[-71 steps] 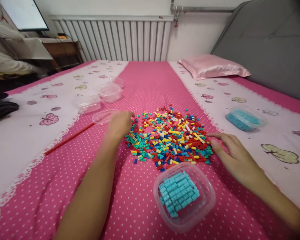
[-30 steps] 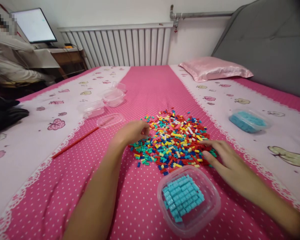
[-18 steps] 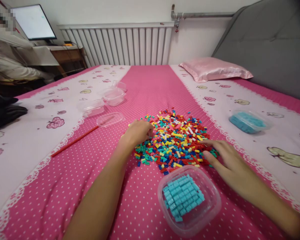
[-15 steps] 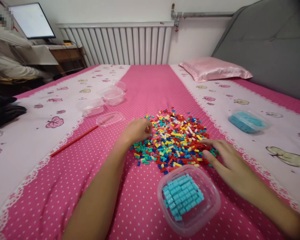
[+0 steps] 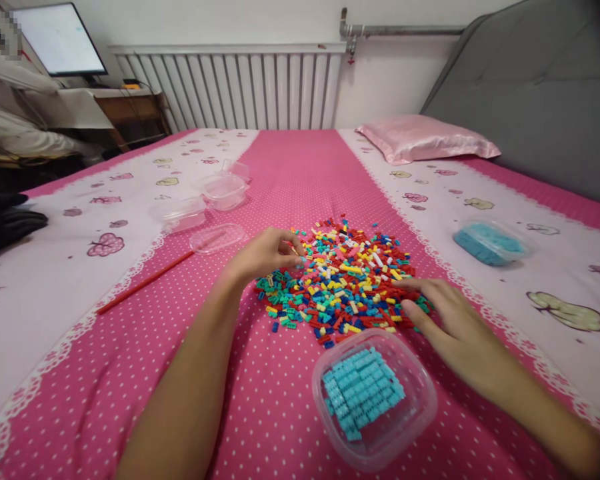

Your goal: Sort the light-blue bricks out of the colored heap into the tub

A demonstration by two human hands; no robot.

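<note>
A heap of small mixed-colour building bricks [image 5: 345,280] lies on the pink bedding. At its left edge my left hand [image 5: 267,255] is closed in a pinch, with a tiny light-blue brick [image 5: 300,263] showing at the fingertips. My right hand [image 5: 447,313] rests at the right side of the heap, thumb and fingers apart, fingertips by the red bricks and nothing visibly gripped. Between my forearms stands a clear plastic tub [image 5: 415,427], holding light-blue bricks [image 5: 363,390] laid in neat rows.
A lidded tub of blue material [image 5: 493,241] sits to the right. On the left are clear containers [image 5: 223,190], a clear lid [image 5: 220,238] and a red stick [image 5: 147,283]. Farther off are a pink pillow [image 5: 425,139], a radiator [image 5: 235,90] and a seated person [image 5: 15,113].
My left hand has lifted slightly, and the light-blue brick at its fingertips shows more clearly. My right hand keeps nearly the same place. The whole view has shifted a little.
</note>
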